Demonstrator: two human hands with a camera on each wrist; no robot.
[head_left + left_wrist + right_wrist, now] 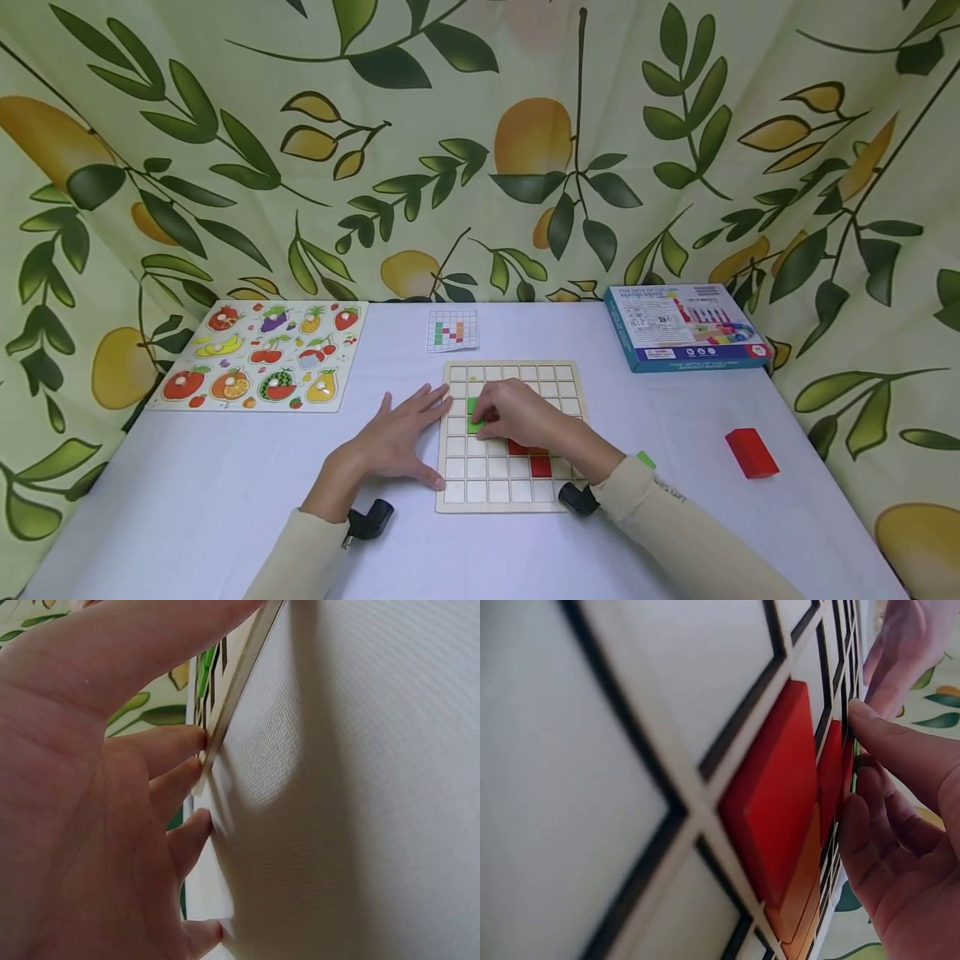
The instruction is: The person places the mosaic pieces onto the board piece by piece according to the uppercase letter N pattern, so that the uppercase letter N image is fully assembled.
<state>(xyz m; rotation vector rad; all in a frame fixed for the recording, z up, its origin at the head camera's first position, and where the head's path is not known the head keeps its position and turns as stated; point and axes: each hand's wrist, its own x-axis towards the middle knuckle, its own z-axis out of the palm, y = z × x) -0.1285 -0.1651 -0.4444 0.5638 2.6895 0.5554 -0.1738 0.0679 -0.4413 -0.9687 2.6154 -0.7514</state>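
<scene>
A pale wooden grid board (453, 493) lies on the white table. My left hand (397, 437) is spread flat beside it, thumb and fingertips touching its left edge; the left wrist view shows them against the board's side (238, 682). Over the grid, my right hand (528, 414) pinches a green square tile (475, 426) in a left-hand column, its fingers partly covering it. Another green tile (472, 405) shows just above. Red tiles (540, 467) sit in cells under the right wrist. In the right wrist view, orange tiles (793, 900) adjoin a red tile (776, 787).
A small pattern card (453, 331) lies behind the board. At the left is a fruit puzzle board (348, 337); a boxed set (686, 327) lies back right. Further right sits a red block (752, 454). A green piece (646, 459) peeks out past the right sleeve.
</scene>
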